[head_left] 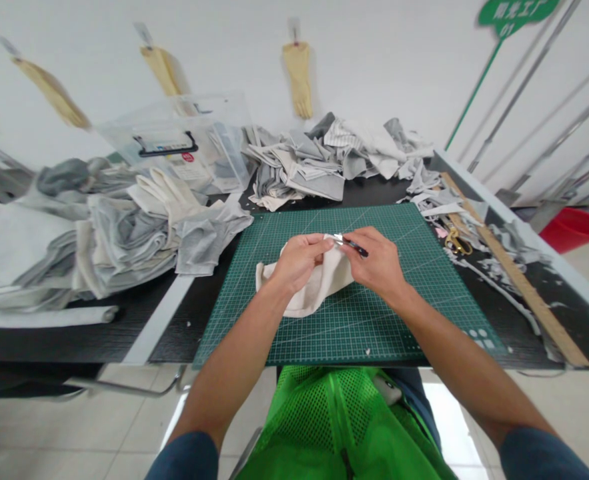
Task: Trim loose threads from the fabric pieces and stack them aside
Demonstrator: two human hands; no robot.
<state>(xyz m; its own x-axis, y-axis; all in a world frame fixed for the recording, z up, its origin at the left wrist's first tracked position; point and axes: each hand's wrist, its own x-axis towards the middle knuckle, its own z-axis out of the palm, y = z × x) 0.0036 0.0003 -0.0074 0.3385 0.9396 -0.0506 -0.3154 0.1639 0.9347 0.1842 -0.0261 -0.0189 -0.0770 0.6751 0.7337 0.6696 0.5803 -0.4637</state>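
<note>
The left hand is closed in a pinch: thumb and fingers grasp the upper edge of the cream cloth. The right hand is closed around a small tool with a dark handle. The metal tip of the tool is at the cloth edge, just beside the left fingertips; the exact type of tool cannot be told. The cloth is above the middle of the green mat, its lower part hanging between the forearms; whether it touches the mat cannot be told.

The mat lies flat on the black table. To its left is a heap of grey and cream fabric, with a clear plastic box behind. Beyond the far edge of the mat lies a pile of folded pieces. To the right are gold-handled scissors, loose scraps and a long wooden ruler. Yellow gloves hang on the wall.
</note>
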